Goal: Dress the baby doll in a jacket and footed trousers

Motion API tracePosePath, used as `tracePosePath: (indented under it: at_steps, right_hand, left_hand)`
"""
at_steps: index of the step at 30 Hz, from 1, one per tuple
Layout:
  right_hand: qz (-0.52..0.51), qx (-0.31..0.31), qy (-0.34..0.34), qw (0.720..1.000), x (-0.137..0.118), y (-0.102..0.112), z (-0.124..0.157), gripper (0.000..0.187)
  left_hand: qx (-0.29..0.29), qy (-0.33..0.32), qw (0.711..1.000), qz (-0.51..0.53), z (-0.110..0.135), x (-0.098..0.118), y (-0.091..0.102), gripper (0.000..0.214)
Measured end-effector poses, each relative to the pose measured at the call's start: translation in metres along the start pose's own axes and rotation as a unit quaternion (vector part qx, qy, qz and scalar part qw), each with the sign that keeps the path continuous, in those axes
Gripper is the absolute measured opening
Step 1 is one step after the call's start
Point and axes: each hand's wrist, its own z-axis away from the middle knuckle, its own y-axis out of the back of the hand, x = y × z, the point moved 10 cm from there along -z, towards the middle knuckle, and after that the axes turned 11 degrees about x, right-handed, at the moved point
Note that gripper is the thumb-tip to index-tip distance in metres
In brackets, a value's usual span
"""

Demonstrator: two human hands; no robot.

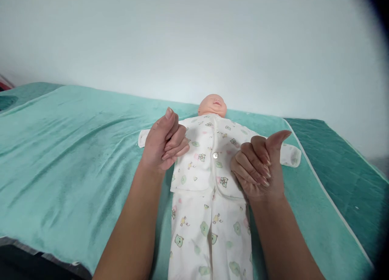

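Note:
A baby doll (212,105) lies on its back on a teal towel (75,158), head toward the wall. It wears a white top (209,150) and trousers (209,231) printed with small green bears. My left hand (165,142) hovers above the doll's sleeve on the left, fingers curled into a fist with the thumb up. My right hand (259,166) hovers above the doll's other side, also a fist with the thumb raised. Neither hand holds anything.
A white wall rises behind the bed. A darker green cover (343,170) shows at the right beyond the towel's white edge. The bed's near edge runs along the lower left.

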Motion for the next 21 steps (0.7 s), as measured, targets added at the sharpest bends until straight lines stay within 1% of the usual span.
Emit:
tracePosePath:
  at_steps: [3,5,8,11,17,21]
  right_hand:
    - [-0.088,-0.077,-0.032,0.993,0.001,-0.011,0.001,0.064]
    - [-0.119,-0.101,-0.049,0.987,0.002,-0.014,0.001,0.065]
    - [-0.139,-0.116,-0.062,0.982,0.003,-0.015,0.002,0.067]
    - [-0.147,-0.116,-0.066,0.98,0.002,-0.015,0.002,0.067]
    - [-0.139,-0.069,-0.061,0.986,0.002,-0.008,0.001,0.068]
    - [-0.135,-0.054,-0.049,0.988,-0.001,-0.004,0.0,0.068]
  left_hand:
    - [-0.002,0.002,0.998,0.066,-0.001,0.003,0.001,0.055]
    - [-0.003,0.006,0.996,0.091,-0.002,0.004,0.001,0.055]
    - [0.003,0.016,0.995,0.095,-0.003,0.003,0.003,0.055]
    - [0.018,0.021,0.994,0.105,-0.004,0.002,0.006,0.055]
    - [0.032,0.023,0.992,0.116,-0.006,0.002,0.009,0.053]
    - [0.03,0.027,0.991,0.125,-0.006,0.001,0.008,0.053]
